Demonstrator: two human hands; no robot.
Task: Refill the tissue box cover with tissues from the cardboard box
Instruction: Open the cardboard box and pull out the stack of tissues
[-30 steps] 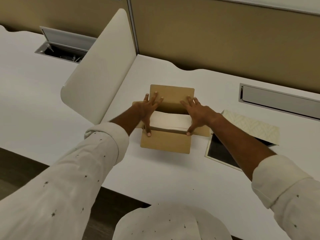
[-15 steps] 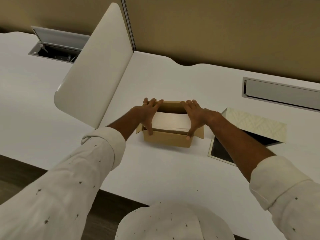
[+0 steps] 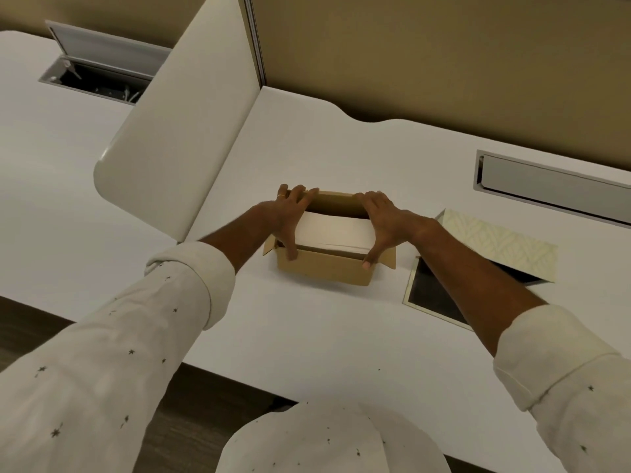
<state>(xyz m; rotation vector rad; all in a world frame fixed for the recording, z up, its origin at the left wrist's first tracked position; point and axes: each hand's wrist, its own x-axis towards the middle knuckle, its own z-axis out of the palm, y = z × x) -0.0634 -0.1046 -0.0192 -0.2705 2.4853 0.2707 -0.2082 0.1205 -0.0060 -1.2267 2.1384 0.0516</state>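
A brown cardboard box [image 3: 324, 269] stands open in the middle of the white desk [image 3: 307, 336], with a stack of white tissues [image 3: 334, 230] inside. My left hand [image 3: 290, 213] clasps the stack's left end, fingers behind it and thumb in front. At the stack's right end, my right hand [image 3: 386, 220] holds it the same way. The tissue box cover lies open to the right: a cream patterned lid [image 3: 498, 247] tilted over a dark-lined base [image 3: 430, 295], partly hidden by my right forearm.
A white divider panel [image 3: 177, 141] rises to the left of the box. An open cable hatch [image 3: 99, 80] sits at far left and a shut one [image 3: 553, 189] at the back right. A beige partition [image 3: 444, 63] closes the back. The desk's front edge runs near my body.
The box's long flaps, spread flat a second ago, are now folded: the near one down, the far one upright. Both hands have closed around the ends of the tissue stack.
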